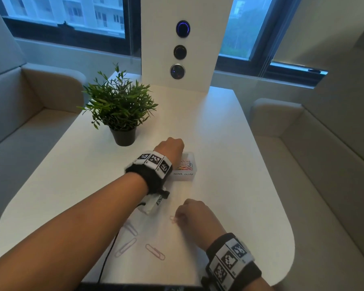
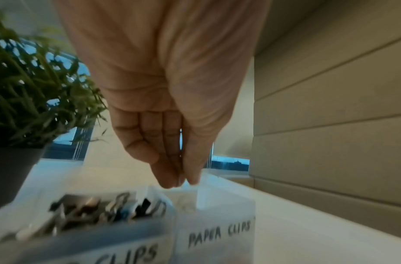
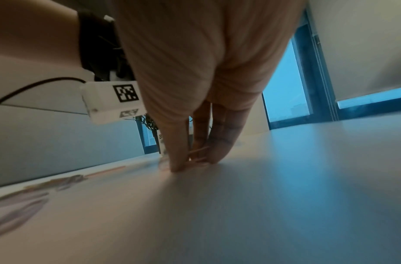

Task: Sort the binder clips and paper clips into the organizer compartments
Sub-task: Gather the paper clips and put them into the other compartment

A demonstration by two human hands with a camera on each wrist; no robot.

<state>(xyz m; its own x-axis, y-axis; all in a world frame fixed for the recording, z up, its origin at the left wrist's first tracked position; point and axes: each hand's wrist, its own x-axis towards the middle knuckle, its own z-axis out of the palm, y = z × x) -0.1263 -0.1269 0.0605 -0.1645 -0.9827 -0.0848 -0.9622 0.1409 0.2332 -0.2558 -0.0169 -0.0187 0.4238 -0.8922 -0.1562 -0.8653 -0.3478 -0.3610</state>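
Note:
A clear organizer (image 1: 184, 175) stands mid-table, its right compartment (image 2: 217, 234) labelled PAPER CLIPS and holding coloured clips. The left compartment holds binder clips (image 2: 104, 209). My left hand (image 1: 170, 145) hovers over the paper-clip compartment, fingertips (image 2: 172, 182) pointing down and pinched together on what looks like a thin paper clip. My right hand (image 1: 178, 216) is down on the table nearer me and pinches a pink paper clip (image 1: 173, 219) between thumb and fingers (image 3: 179, 160). Three more paper clips (image 1: 155, 252) lie loose near the front edge.
A potted plant (image 1: 120, 108) stands left of the organizer. A white panel with round buttons (image 1: 179, 51) rises at the table's far end. Cushioned benches (image 1: 19, 133) flank the white table (image 1: 229, 164). A black cable (image 1: 107, 255) trails from my left wrist.

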